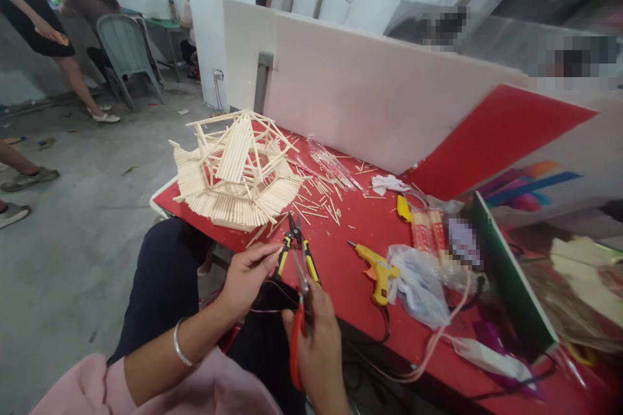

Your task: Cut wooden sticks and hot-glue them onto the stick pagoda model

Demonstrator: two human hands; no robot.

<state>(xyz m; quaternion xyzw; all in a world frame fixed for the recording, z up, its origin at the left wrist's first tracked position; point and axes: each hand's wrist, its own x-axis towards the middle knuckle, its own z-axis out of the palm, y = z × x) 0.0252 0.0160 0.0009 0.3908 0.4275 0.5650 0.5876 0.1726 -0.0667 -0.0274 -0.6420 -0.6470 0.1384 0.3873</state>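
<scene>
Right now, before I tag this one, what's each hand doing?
Left hand: fingertips pinched closed; whether they grip anything cannot be told.
Right hand: closed around the handles of red-handled scissors.

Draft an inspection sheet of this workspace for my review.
Surface: red tabletop, partly covered.
Job's things: pale, tiered wooden stick model; red-handled metal scissors; yellow-and-black-handled pliers; yellow glue gun.
Clutter: loose pale sticks, crumpled white tissue, translucent plastic bag.
Hands: left hand pinched, contents unclear; right hand holds the scissors.
Cables: pink cord, black glue-gun cord.
Surroundings: large white board, grey plastic chair, people in background.
</scene>
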